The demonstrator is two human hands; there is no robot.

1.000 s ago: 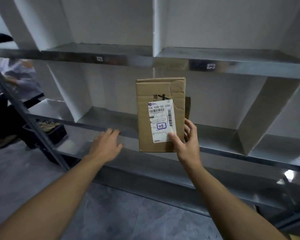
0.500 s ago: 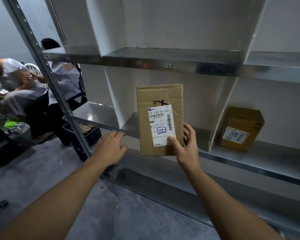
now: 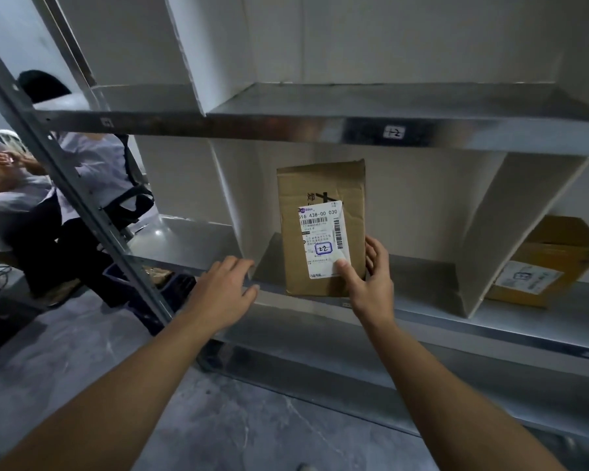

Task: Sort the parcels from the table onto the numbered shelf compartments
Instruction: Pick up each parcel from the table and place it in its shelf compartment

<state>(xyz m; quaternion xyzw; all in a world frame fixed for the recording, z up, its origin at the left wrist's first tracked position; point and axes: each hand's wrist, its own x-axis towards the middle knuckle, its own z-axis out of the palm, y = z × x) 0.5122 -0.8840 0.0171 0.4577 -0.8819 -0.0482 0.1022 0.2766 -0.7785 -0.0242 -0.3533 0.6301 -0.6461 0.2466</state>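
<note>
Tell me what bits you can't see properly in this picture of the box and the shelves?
- Head view: the small print on the box's label is too tiny to read.
- The shelf tag under the box is covered by the right hand.
- The other box is half hidden behind the white divider.
- The tag on the upper left shelf edge is too blurred.

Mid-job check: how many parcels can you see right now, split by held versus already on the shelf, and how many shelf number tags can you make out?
Held parcel in the right hand: 1
Shelved parcel, in the compartment to the right: 1
Number tags, one at and one at: 2
Total: 2 parcels, 2 tags; left hand holds nothing.
</note>
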